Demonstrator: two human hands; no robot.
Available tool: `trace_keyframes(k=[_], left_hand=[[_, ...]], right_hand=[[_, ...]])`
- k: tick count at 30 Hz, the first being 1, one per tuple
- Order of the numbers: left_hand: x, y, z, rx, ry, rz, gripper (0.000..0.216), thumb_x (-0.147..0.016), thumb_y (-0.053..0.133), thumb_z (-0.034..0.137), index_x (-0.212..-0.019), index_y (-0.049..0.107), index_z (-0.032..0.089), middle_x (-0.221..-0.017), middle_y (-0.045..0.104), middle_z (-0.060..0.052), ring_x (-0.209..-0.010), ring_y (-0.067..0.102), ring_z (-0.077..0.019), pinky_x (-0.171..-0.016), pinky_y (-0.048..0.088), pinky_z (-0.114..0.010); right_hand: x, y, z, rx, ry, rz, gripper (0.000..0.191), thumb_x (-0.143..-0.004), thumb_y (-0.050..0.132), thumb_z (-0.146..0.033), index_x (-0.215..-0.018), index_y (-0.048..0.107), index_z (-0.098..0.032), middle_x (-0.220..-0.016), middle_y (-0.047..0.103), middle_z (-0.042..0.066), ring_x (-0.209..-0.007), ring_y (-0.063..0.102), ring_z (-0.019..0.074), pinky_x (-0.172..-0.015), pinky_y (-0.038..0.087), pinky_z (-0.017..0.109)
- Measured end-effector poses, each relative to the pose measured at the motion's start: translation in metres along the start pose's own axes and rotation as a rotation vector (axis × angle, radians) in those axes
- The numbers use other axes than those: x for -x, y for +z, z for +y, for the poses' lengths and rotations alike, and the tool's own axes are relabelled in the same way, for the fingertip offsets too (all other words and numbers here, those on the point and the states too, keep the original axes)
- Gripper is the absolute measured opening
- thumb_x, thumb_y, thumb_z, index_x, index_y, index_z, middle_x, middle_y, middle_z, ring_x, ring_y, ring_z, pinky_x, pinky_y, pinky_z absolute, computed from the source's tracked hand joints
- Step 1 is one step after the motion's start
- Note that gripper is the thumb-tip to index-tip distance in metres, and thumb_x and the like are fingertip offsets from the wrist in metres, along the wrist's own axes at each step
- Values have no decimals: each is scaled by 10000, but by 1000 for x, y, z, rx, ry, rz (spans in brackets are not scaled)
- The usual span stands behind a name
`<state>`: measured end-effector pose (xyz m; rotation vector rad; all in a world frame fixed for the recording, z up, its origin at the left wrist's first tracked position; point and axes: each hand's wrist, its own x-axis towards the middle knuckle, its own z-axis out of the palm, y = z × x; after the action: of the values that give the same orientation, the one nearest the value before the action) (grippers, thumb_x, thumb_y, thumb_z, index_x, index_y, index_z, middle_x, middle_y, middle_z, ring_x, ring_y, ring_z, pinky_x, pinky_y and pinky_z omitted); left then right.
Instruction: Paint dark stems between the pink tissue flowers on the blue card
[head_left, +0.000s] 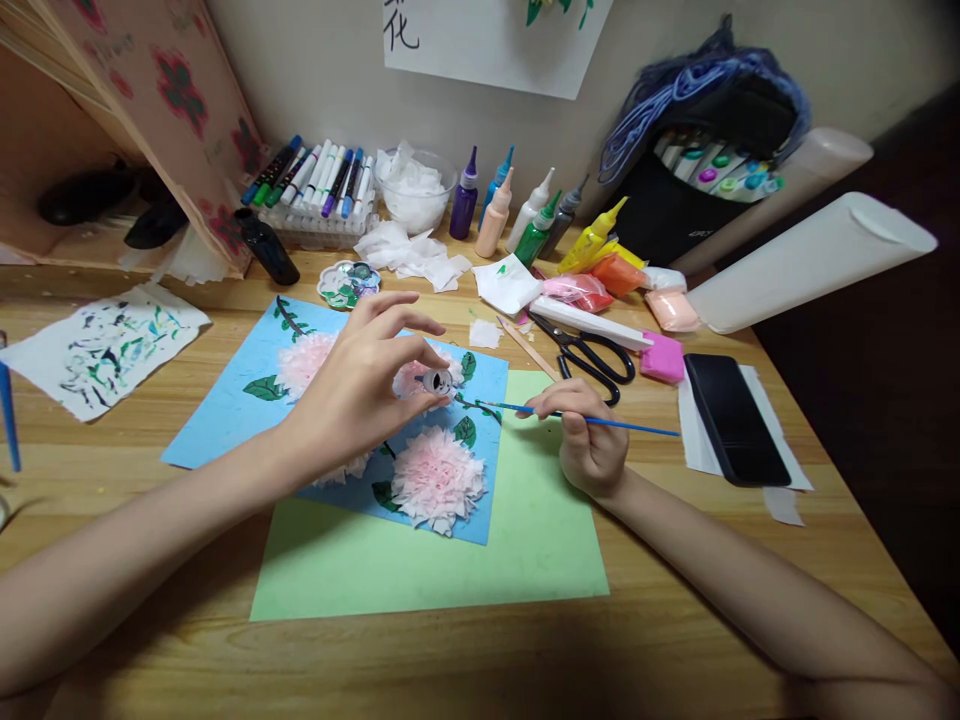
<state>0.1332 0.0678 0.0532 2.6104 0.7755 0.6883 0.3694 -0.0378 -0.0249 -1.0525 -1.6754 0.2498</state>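
Note:
My left hand (pixel 360 385) hovers over a blue paper sheet (pixel 225 405) and pinches a small grey cap-like object (pixel 437 381) between thumb and fingers. On the sheet are pink tissue flowers (pixel 437 478) with painted green leaves. My right hand (pixel 589 440) grips a thin blue paintbrush (pixel 600 421), its tip pointing left at a green stem on the blue sheet's right edge. A light green sheet (pixel 525 540) lies under the blue one.
Black scissors (pixel 592 358), a wooden stick, a black phone (pixel 731 418), pink clay packets and paint bottles (pixel 499 210) lie at the back right. Markers (pixel 315 180), a bowl of tissue (pixel 416 188) and a paint palette (pixel 349 283) are behind. A paint-smeared paper (pixel 105 345) lies left.

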Motion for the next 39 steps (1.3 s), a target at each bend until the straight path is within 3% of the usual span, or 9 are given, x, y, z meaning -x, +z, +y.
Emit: trace_keyframes(k=[28,39], left_hand=[[0,-1,-1,6,-4,-5,133,-758,727,256,-848,637,219,-1157,628,-29,-1284,408,-290,-1031,384,-507],[-1,-2,0,12,-12,0,125,-756,723,247,-851,645,223,-1147,637,-30,-1286,410,-289,-1031,383,-503]], right_hand=[[-2,2,0,32,40,85,236,-962,403,-268,-871,616,-224,-717,660,24,-684,613,172,-630,486,327],[-1,0,0,-12,-3,1,194,-943,427,-198,-899,616,-209,-750,658,31,-727,603,170,-656,479,317]])
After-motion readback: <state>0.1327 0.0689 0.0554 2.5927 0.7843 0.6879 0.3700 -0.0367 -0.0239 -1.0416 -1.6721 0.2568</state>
